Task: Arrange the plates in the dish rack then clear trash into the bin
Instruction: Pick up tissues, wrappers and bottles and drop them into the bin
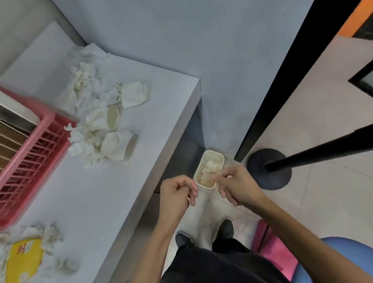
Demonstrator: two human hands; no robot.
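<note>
Both hands are held off the edge of the worktop [157, 99], above the floor. The left hand [177, 194] hangs with its fingers [191, 197] loosely curled and nothing visible in them. The right hand [237, 187] reaches over the near rim of the small cream bin [216, 156], thumb and forefinger close together; blur prevents telling whether they pinch anything. The bin stands on the floor against the worktop's corner and contains crumpled tissue [208, 169]. On the worktop, the pink dish rack [26, 158] sits at the left edge, with brown plates [2, 142] standing on edge inside it. Beside the rack lie three paper cups [135, 94] on their sides among loose tissues [80, 79]. A yellow packet [21, 262] lies among more tissue at the near left.
</note>
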